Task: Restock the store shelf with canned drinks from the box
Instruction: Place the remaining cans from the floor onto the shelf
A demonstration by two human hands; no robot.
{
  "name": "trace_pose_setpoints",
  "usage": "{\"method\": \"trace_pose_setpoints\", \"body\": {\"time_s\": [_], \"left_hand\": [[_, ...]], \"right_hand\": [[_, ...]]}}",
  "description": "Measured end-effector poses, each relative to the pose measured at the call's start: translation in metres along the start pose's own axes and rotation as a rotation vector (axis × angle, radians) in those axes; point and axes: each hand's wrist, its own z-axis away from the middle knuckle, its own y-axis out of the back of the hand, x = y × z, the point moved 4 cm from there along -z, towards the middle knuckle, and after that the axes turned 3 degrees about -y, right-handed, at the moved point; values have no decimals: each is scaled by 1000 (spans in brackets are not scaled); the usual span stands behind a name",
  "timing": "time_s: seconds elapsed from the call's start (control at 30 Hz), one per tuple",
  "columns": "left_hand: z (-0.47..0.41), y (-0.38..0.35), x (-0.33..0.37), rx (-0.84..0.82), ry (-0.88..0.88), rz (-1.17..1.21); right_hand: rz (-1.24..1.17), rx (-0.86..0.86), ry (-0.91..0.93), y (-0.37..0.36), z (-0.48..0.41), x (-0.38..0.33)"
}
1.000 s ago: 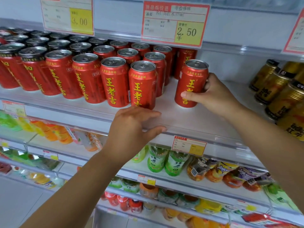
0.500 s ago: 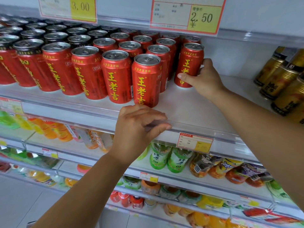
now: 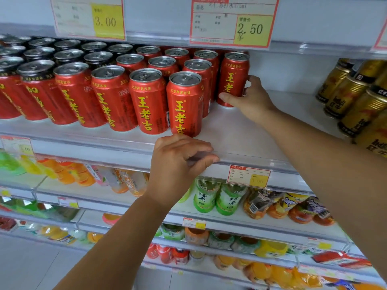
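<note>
Rows of red drink cans [image 3: 146, 99] with yellow characters fill the left and middle of the white shelf [image 3: 240, 130]. My right hand [image 3: 251, 99] is wrapped around one red can [image 3: 233, 78] that stands upright at the right end of the back rows, touching the shelf. My left hand [image 3: 180, 164] rests on the shelf's clear front lip, fingers curled over the edge, just below the frontmost can [image 3: 184, 103]. The box is not in view.
Gold cans [image 3: 356, 97] stand at the shelf's right end, with bare shelf between them and the red cans. Price cards hang from the shelf above [image 3: 234, 21]. Lower shelves hold green tea bottles [image 3: 207, 197] and orange drink bottles [image 3: 69, 174].
My right hand has pushed the red can deeper along the shelf, from near the front to the back rows. My left hand has stayed on the shelf lip.
</note>
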Motion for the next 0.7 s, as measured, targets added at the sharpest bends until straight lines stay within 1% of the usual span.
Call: {"method": "trace_pose_setpoints", "body": {"time_s": [0.1,0.17,0.2,0.3,0.37,0.43,0.5,0.6,0.7], "left_hand": [[-1,4,2,-11,21,16],[-2,8,9,3,36,-10],[-2,10,15,16,30,-23],[2,7,53,20,-61,5],[13,-11,86,-38,-108,96],[35,-42,120,-169,-96,242],[65,-86,148,-378,-20,356],[124,-158,186,-718,140,425],[185,-219,226,-968,262,427]], "right_hand": [[36,57,-64,19,27,-2],[17,150,-35,36,57,-5],[-35,215,-2,46,76,-5],[-194,408,74,77,148,9],[-211,497,61,95,201,29],[-199,553,-14,113,251,63],[-196,566,-135,130,295,109],[-189,588,-337,159,363,188],[-161,599,-549,184,434,268]]}}
